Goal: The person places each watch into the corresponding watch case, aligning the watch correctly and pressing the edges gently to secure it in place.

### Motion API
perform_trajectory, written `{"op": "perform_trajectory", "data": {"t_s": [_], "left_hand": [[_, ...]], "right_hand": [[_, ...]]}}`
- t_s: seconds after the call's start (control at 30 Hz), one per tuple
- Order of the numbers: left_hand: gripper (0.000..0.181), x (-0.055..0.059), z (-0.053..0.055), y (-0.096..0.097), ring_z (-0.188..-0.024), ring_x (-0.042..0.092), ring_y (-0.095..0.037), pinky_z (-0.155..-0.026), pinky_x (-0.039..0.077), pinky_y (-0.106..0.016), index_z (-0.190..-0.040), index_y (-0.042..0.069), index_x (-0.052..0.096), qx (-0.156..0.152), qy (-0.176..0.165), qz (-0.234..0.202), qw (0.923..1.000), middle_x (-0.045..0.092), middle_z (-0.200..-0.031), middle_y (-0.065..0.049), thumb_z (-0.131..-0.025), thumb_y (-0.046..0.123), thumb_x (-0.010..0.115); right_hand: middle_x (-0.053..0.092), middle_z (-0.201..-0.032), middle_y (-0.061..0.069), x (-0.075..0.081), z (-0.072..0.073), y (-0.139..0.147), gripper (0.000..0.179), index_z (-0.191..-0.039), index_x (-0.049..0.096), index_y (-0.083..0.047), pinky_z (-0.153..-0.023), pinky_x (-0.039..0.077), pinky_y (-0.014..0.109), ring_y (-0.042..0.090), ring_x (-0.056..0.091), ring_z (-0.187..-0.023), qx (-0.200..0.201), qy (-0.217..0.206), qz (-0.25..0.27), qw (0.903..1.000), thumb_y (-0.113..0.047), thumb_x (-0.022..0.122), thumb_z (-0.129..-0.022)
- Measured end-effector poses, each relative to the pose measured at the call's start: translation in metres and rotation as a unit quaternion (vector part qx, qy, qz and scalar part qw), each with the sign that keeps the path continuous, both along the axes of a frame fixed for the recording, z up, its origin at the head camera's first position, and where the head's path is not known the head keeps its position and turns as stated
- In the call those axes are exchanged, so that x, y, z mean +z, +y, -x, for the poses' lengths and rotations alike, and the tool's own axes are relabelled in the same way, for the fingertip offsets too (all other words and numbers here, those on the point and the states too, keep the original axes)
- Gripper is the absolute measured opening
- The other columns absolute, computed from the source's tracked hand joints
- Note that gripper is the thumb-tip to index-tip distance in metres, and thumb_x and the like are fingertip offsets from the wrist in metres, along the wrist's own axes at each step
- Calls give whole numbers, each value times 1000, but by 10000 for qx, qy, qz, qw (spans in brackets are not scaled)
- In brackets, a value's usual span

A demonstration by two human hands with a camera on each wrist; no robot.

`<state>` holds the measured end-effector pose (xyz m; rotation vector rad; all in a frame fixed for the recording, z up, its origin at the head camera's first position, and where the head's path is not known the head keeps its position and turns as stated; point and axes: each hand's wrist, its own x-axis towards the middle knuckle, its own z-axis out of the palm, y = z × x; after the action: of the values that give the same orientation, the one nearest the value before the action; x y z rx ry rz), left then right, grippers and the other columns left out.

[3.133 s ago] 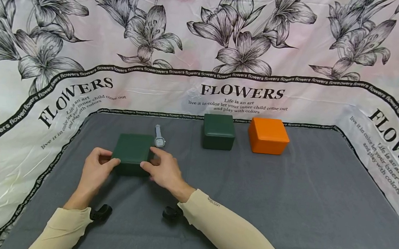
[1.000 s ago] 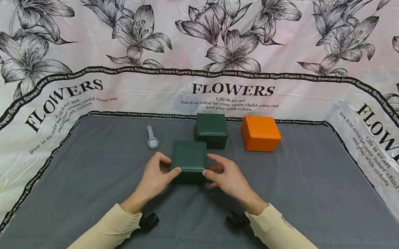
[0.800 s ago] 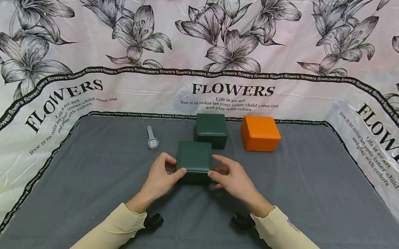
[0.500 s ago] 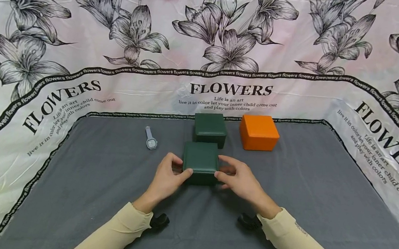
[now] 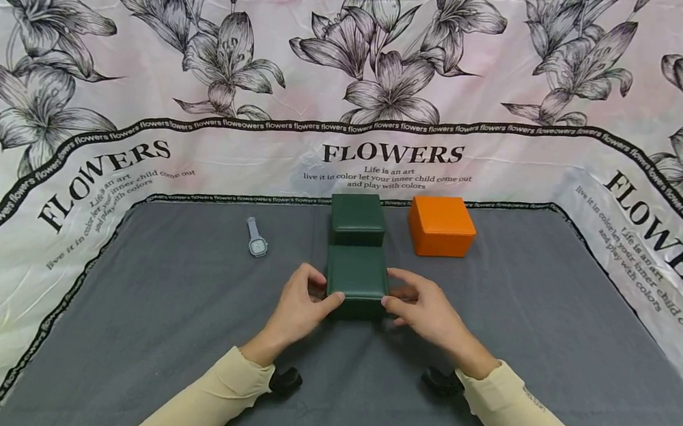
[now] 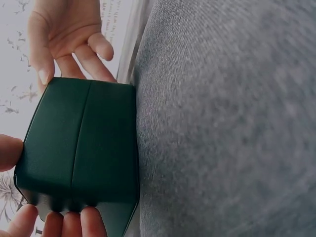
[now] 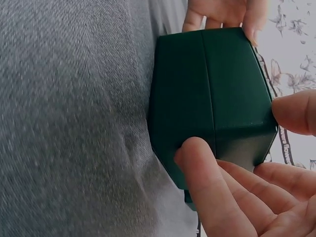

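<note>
A closed dark green box with a lid seam around it sits on the grey cloth, in front of a second green box that it partly covers in the head view. My left hand holds its left side, thumb at the near top corner and fingers along the side. On the opposite side my right hand grips it in the same way. In the left wrist view the box's front face meets the cloth; the right wrist view shows that face between both hands.
A pale wristwatch lies on the cloth to the left. Behind and to the right stands an orange box. A floral printed curtain borders the grey cloth at the back and sides.
Both hands have slid the green box rightward, from beside the wristwatch to in front of the second green box. The head view has shifted slightly; the other things stay put.
</note>
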<state>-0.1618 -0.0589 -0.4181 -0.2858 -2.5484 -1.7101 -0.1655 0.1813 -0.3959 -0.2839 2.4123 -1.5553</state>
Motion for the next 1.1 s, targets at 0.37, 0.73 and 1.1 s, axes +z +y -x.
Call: {"op": "perform_trajectory", "data": {"t_s": [0.37, 0.73, 1.1], "left_hand": [[36, 2, -1, -3, -88, 59, -23, -76, 52, -36, -102, 6, 50, -108, -190, 77, 9997, 53, -101, -9, -81, 18, 76], [50, -6, 0, -6, -93, 61, -26, -77, 53, -36, -108, 2, 49, -273, -471, 266, 9982, 56, -104, -13, -71, 2, 82], [52, -11, 1, -5, -94, 62, -25, -75, 54, -35, -115, 0, 54, -156, -658, 335, 9971, 60, -104, -13, -71, 1, 81]], "right_hand": [[63, -118, 19, 0, 3, 4, 63, -144, 40, -9, -70, 57, 41, 30, 68, -90, 178, 157, -68, 9997, -25, 68, -90], [60, -123, 14, 0, 8, 7, 74, -145, 37, -15, -76, 55, 35, 22, 65, -99, 487, 807, -828, 9921, -33, 74, -84], [59, -125, 6, -1, 13, 7, 76, -148, 36, -22, -83, 53, 35, 18, 63, -106, 979, 1390, -1341, 9763, -38, 73, -84]]}}
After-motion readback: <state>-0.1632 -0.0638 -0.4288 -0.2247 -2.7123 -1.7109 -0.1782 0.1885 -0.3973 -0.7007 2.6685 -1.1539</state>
